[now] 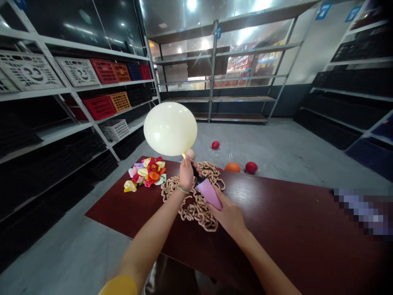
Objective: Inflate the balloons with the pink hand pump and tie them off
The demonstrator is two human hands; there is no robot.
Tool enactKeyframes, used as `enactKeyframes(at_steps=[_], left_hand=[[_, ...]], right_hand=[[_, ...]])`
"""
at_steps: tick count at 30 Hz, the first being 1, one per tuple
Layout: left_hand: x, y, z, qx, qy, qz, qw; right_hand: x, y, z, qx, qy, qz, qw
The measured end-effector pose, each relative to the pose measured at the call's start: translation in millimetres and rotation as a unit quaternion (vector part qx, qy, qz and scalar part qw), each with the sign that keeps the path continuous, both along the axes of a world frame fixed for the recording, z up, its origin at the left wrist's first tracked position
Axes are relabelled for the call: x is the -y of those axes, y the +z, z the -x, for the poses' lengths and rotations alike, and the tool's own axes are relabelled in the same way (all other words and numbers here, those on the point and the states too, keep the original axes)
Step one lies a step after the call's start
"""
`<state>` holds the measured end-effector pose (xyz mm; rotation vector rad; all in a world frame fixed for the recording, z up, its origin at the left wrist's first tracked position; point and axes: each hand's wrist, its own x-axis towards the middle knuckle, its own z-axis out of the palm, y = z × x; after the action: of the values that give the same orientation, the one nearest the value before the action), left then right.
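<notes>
A cream-white inflated balloon (170, 129) stands above the table, its neck pinched in the closed fingers of my left hand (186, 174). My right hand (230, 215) is wrapped round the purple body of a hand balloon pump (209, 193). The pump's black end points up toward my left fingers, which hide where it meets the neck. Beneath both hands, a tangled heap of beige, rope-like coils (199, 215) lies on the dark red table (276, 213). Left of it is a pile of limp, colourful balloons (150, 174).
On the floor past the table lie a small red balloon (215, 145), an orange balloon (232, 167) and another red balloon (251, 167). Shelves with white crates (77, 71) and red crates (100, 107) line the left. A metal rack (211, 73) stands behind. A pixelated patch covers the table's right end.
</notes>
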<state>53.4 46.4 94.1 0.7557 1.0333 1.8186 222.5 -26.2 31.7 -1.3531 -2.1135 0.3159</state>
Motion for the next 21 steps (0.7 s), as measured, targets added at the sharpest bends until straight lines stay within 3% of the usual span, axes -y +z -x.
enactKeyframes(at_steps=[7,12,17,21], left_hand=[[-3.5,12.4,17.2,0.057,0.027,-0.056,0.996],[-12.0,21.1,53.0,0.063,0.079,-0.050,0.994],[-9.4,24.3,93.2,-0.004,0.084,-0.016,0.996],[0.4,26.0,101.0,-0.035,0.046,-0.012,0.998]], right_hand=[[-8.2,-4.8,-6.6,0.000,0.027,-0.064,0.998],[-17.0,-6.4,-19.8,0.041,0.051,-0.115,0.991],[-27.8,-4.2,-30.8,0.120,-0.003,-0.085,0.989],[-36.5,-7.7,-35.4,0.158,-0.017,-0.078,0.984]])
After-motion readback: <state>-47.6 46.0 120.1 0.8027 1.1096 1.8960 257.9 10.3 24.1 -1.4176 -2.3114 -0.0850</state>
